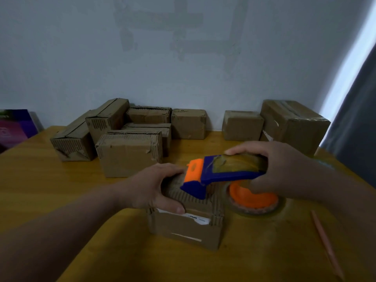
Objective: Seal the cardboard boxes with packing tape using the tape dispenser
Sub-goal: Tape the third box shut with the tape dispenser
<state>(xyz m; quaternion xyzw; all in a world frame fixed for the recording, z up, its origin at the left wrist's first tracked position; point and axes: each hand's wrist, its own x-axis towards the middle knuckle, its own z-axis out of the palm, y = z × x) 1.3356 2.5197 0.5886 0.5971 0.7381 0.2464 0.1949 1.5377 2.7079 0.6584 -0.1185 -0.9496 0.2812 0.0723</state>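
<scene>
The left hand (154, 186) grips the near cardboard box (187, 224) on the table (61, 180). The right hand (284, 167) grips the tape dispenser (221, 174), its orange blade end resting on the box top.

Yellow wooden table (61, 190), small cardboard box (183, 231) in front, more boxes (130, 155) at back, pink stick (327, 247) at right

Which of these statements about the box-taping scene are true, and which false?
1. The right hand grips the tape dispenser. True.
2. The left hand holds nothing. False: it grips the small cardboard box in front.
3. More boxes stand on the table by the wall. True.
4. The dispenser is green. False: it is blue and orange.
</scene>
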